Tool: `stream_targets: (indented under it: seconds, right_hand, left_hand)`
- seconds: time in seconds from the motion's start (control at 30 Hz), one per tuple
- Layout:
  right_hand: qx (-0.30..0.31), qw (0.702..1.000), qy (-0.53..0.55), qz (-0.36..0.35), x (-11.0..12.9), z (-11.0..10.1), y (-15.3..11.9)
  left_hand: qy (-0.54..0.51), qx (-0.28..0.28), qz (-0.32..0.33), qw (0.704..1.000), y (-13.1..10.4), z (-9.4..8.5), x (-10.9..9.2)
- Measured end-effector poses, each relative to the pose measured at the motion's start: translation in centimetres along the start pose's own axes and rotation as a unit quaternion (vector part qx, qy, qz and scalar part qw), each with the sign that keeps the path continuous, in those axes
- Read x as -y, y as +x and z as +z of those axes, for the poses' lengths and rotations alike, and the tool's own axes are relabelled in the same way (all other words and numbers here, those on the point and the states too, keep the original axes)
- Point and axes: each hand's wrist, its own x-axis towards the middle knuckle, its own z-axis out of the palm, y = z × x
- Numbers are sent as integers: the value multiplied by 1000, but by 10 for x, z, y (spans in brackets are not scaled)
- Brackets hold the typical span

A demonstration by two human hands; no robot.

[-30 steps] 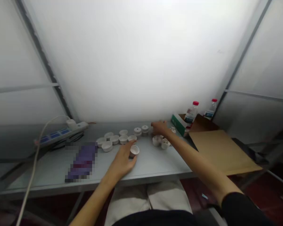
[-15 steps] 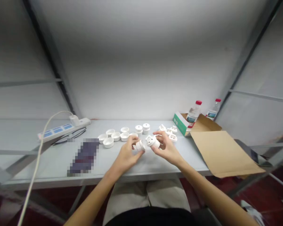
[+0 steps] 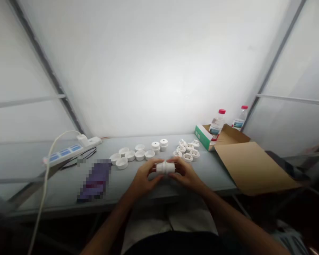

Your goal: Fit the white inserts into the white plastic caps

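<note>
Hands met over the near worktop point(image 3: 69, 198): left hand point(image 3: 142, 177) and right hand point(image 3: 184, 174) fingers pinched one joined white fitting point(image 3: 165, 167) (two separate pieces half a second earlier), suggesting assembly underway; loose caps point(image 3: 130, 156) lay beyond.

A: Any text I can log from my feed?

B: Nothing legible. The two bottles point(image 3: 217, 124) carry labels, the green box point(image 3: 202, 137) has printing, both too blurred for me to read. The dark item point(image 3: 94, 180) on the table point(image 3: 58, 191) is pixelated.
</note>
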Motion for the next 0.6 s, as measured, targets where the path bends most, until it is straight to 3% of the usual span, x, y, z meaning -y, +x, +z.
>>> stream_targets:
  seconds: [0.2,0.37,0.6]
  right_hand:
    - [-3,1000,15,14,-4,-2,1]
    - [-6,999,32,9,0,-2,1]
    - [-6,996,-84,31,8,-4,0]
  left_hand:
    - [11,-2,6,1000,0,-1,-1]
    - [49,-21,60,997,0,-1,2]
    - [106,-19,126,986,-2,0,-1]
